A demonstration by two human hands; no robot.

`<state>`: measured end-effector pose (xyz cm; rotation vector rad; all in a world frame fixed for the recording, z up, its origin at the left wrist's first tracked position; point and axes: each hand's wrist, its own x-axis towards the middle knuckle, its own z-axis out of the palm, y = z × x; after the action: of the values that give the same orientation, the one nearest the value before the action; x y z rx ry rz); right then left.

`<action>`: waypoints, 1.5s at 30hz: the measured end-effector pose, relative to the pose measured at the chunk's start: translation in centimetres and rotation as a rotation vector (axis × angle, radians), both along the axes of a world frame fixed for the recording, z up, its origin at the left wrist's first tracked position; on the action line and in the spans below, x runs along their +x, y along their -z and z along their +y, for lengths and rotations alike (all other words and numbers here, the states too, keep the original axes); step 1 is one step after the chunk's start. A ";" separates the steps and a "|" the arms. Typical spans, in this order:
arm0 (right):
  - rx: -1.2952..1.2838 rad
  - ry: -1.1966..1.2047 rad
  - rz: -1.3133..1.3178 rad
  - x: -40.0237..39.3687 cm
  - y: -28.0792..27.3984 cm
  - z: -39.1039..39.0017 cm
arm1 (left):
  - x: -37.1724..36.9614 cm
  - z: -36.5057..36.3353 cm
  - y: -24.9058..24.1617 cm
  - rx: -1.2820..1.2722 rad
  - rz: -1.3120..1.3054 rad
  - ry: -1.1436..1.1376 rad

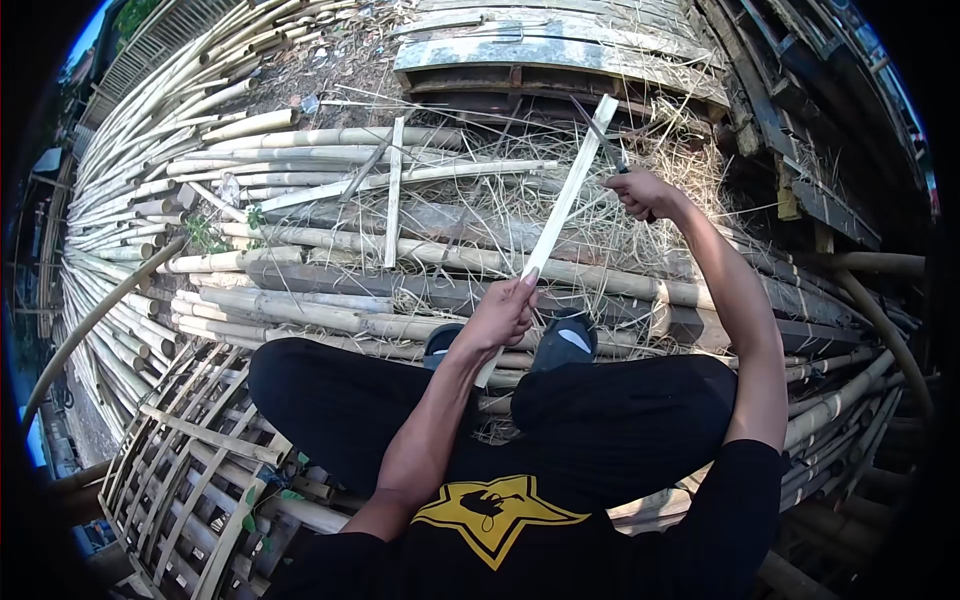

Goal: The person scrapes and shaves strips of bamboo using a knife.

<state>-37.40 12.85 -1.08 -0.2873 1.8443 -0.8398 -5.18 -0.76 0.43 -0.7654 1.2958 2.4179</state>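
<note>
A long pale bamboo strip slants up and away from me between my knees. My left hand is closed around its lower part, thumb along the top, and the near end pokes out below the fist. In my right hand is the dark handle of a knife, fingers wrapped round it. The narrow blade points up and left, crossing the strip near its far end. Beyond my left hand a shorter pale bamboo strip lies across the poles.
Bamboo poles lie under and around my feet, with many more stacked at left. Shavings litter the ground by my right hand. A wooden pallet stands ahead, stacked timber at right, and a woven bamboo lattice at lower left.
</note>
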 end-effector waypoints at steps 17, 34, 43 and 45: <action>0.242 -0.235 1.173 -1.5 -3.3 -0.5 | -0.4 -0.5 -1.8 0.033 0.023 0.027; 0.193 -0.070 1.461 -3.1 -5.8 1.1 | 0.1 -0.6 -2.4 0.073 0.060 0.003; -0.123 0.057 -0.377 4.3 -2.2 -2.1 | 0.3 -1.0 -1.5 0.022 0.035 -0.036; -0.033 -0.357 0.583 6.3 -1.5 -2.9 | 0.4 -1.5 -1.7 0.038 0.025 -0.025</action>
<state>-31.09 9.98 0.37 -0.9320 2.2154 -0.5679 -4.77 -2.24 2.10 -0.7478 1.2525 2.4727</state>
